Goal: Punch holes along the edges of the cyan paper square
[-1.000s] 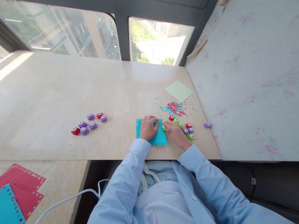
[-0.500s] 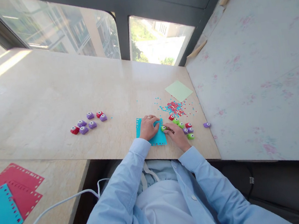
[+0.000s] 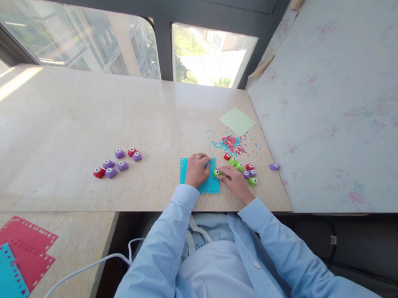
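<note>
A blue sheet of paper (image 3: pixel 211 184) with punched holes along its edges lies flat on the windowsill counter. My left hand (image 3: pixel 197 169) is on top of it, fingers bent and together, holding it down. At the sheet's right edge sits a small green craft punch (image 3: pixel 217 173) with an eye-like button. My right hand (image 3: pixel 237 181) has this punch pinched between thumb and fingers. Whether the button is pressed I cannot make out. Right beside this hand several more punches (image 3: pixel 252 173) in red, green and purple stand grouped.
Red and blue confetti (image 3: pixel 232 144) is scattered behind the punches, by a pale green sheet (image 3: pixel 237 121). More purple and red punches (image 3: pixel 122 165) stand to the left. A lone purple punch (image 3: pixel 274 166) sits by the wall. Punched red sheets (image 3: pixel 31 235) and a white cable (image 3: pixel 72 274) are lower left.
The view has shifted very slightly. Both hands, the paper and the green punch keep nearly the same places relative to each other.
</note>
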`<action>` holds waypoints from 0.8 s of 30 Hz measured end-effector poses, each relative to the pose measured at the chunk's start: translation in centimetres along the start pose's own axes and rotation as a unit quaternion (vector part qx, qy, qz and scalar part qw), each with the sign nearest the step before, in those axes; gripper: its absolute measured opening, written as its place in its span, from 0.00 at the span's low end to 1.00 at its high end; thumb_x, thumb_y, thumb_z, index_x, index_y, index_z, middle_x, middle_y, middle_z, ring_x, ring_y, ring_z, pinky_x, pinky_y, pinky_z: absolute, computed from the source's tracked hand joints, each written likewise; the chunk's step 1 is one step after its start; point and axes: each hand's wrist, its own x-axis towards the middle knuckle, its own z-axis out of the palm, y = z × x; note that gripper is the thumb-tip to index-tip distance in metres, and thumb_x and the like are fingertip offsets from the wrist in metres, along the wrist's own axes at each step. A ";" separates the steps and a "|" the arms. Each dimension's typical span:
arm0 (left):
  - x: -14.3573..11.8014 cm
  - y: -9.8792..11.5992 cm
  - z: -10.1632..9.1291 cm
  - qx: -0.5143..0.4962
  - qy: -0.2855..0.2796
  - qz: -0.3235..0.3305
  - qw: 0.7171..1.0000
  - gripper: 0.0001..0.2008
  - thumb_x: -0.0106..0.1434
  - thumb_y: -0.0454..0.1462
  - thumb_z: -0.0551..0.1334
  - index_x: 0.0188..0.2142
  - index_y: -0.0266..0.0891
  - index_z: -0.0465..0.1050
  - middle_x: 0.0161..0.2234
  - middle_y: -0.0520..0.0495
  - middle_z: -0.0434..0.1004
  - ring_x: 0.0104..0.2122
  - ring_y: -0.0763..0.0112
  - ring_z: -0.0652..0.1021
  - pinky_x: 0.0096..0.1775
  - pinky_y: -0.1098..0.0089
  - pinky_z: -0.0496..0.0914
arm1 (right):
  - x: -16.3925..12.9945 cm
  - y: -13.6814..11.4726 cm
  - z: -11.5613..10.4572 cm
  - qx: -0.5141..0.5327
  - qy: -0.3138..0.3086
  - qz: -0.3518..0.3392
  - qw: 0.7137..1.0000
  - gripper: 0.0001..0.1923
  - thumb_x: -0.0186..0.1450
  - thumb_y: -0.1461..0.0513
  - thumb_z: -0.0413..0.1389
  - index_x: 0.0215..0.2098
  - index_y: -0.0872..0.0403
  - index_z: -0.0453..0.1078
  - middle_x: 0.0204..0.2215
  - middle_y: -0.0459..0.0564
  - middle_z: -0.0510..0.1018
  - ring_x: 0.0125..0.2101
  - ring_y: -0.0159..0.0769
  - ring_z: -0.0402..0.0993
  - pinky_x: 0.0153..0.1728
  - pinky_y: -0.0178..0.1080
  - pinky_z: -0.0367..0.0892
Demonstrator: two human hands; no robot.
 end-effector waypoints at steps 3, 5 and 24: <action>0.0 -0.2 0.1 -0.015 0.004 -0.002 1.000 0.11 0.61 0.31 0.61 0.42 0.42 0.78 0.45 0.45 0.77 0.46 0.61 0.73 0.52 0.58 0.67 | -0.1 -0.1 0.0 0.002 0.016 0.017 1.000 0.17 0.65 0.55 0.55 0.48 0.54 0.76 0.42 0.55 0.78 0.40 0.42 0.75 0.46 0.46 0.69; -0.1 -0.3 0.1 -0.024 0.008 -0.002 1.000 0.11 0.61 0.32 0.62 0.42 0.42 0.78 0.45 0.45 0.77 0.46 0.61 0.73 0.52 0.58 0.67 | 0.1 -0.2 0.2 0.000 0.026 0.027 0.999 0.17 0.64 0.55 0.56 0.47 0.54 0.75 0.42 0.55 0.78 0.38 0.42 0.75 0.45 0.46 0.70; -0.2 -0.3 -0.1 -0.070 0.025 -0.005 0.997 0.09 0.61 0.32 0.63 0.41 0.41 0.78 0.44 0.45 0.78 0.46 0.63 0.75 0.53 0.59 0.66 | 1.6 -0.4 -1.3 0.044 0.010 0.125 0.991 0.23 0.59 0.49 0.59 0.45 0.56 0.72 0.43 0.56 0.78 0.32 0.37 0.75 0.36 0.42 0.71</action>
